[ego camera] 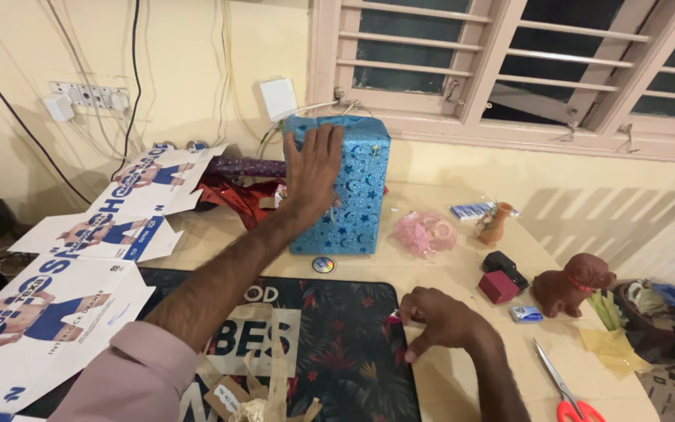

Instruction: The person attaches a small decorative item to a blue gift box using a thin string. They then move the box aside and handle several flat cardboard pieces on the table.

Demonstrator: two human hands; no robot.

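A tall box wrapped in glittery blue paper with stars (357, 187) stands upright at the back of the table. My left hand (312, 173) lies flat against its left front face, fingers spread and pointing up. My right hand (439, 319) rests on the tabletop near the right edge of a dark floral mat (337, 344), its fingers curled around a small pink object that is mostly hidden. A small round shiny sticker (323, 265) lies just in front of the box.
Flattened printed cartons (80, 266) cover the left side. Red foil wrap (236, 199) sits behind the box. To the right lie a pink mesh bundle (423, 233), small clay vase (495, 224), dark red box (498, 287), brown dog figurine (573, 284) and red-handled scissors (568, 391).
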